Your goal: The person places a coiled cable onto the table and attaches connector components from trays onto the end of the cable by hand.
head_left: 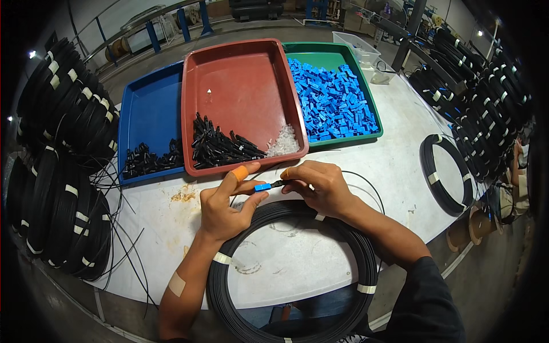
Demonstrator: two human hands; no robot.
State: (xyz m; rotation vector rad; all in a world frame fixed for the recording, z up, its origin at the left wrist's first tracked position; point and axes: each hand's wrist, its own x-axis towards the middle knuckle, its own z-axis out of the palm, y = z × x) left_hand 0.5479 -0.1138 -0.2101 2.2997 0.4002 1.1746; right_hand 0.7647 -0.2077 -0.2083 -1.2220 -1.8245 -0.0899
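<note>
Here, everything turns on one line: the blue connector piece (262, 187) lies at nine o'clock from the black connector body (277, 184), the two meeting end to end on a roughly nine-to-three axis, between the hands and twelve o'clock of the black cable coil (218, 283). The left hand (226, 203), nearer the blue, pinches it between thumb and fingertips; the right hand (320, 184) grips the black body. How deeply they join, I cannot tell.
</note>
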